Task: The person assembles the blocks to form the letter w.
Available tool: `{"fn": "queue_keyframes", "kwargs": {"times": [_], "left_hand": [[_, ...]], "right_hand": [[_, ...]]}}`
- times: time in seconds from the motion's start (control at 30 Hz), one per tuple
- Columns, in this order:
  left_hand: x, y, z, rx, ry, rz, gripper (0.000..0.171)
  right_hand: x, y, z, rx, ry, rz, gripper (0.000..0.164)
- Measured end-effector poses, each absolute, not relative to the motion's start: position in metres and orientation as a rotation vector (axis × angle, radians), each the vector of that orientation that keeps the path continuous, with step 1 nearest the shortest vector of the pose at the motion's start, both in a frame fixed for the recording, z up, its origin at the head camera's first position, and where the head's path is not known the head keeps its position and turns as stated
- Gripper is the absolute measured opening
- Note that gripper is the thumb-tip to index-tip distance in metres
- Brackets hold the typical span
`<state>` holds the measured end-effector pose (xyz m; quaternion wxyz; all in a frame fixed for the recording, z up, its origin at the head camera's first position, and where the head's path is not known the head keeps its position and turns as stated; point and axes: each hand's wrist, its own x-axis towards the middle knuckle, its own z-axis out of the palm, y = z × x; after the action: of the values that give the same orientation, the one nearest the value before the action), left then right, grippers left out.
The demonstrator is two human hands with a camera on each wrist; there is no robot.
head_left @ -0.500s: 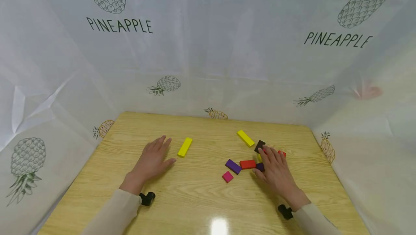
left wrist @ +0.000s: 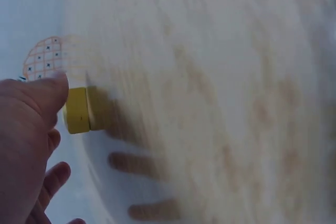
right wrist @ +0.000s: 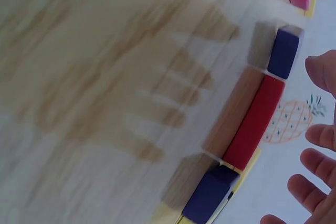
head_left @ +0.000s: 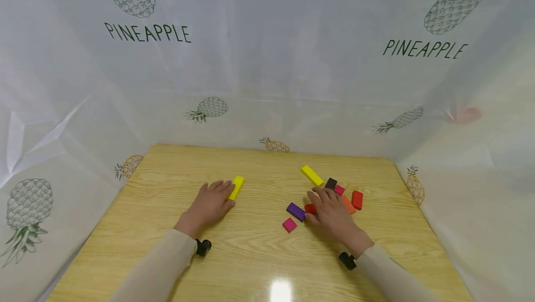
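In the head view my left hand [head_left: 210, 205] is at a yellow block [head_left: 238, 184], its fingers overlapping the block's near left side. The left wrist view shows the thumb right by the end of that yellow block [left wrist: 77, 110], the other fingers spread apart. My right hand [head_left: 333, 214] hovers with spread fingers over a loose group of blocks, partly hiding a red block [head_left: 310, 208]. Beside its thumb lies a purple block [head_left: 296, 212]. From the right wrist, the red block [right wrist: 254, 121] lies between two purple blocks, fingertips apart from them.
Around the right hand lie a black block [head_left: 331, 183], a small pink block [head_left: 340, 190], an orange block [head_left: 348, 204] and another red block [head_left: 357, 200]. Farther back is a second yellow block [head_left: 311, 175]; nearer, a pink block [head_left: 290, 225]. A pineapple-print curtain [head_left: 267, 60] encloses the wooden table [head_left: 251, 255].
My left hand has moved right to the yellow block. My right hand has shifted left over the group, uncovering the orange block and the red one at the right.
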<state>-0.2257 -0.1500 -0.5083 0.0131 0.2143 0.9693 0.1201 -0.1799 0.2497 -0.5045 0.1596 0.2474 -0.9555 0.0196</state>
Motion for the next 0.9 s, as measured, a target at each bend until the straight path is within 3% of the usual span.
{"fn": "queue_keyframes", "kwargs": {"times": [0.33,0.53,0.63,0.8,0.9], "left_hand": [[-0.205,-0.136,-0.508,0.693,3.103,0.286,0.048],[-0.201,-0.137,-0.509,0.734,3.184,0.306,0.045],[-0.209,-0.141,-0.506,0.725,3.138,0.358,0.056],[-0.228,-0.151,-0.493,0.675,2.951,0.345,0.092],[-0.238,-0.154,-0.485,0.667,2.847,0.314,0.102]], "right_hand": [[-0.177,0.244,-0.508,0.754,-2.800,0.087,0.041],[-0.174,0.242,-0.509,0.805,-2.837,0.135,0.038],[-0.173,0.240,-0.509,0.824,-2.826,0.137,0.038],[-0.173,0.237,-0.512,0.837,-2.811,0.141,0.036],[-0.173,0.234,-0.513,0.842,-2.811,0.149,0.036]]}}
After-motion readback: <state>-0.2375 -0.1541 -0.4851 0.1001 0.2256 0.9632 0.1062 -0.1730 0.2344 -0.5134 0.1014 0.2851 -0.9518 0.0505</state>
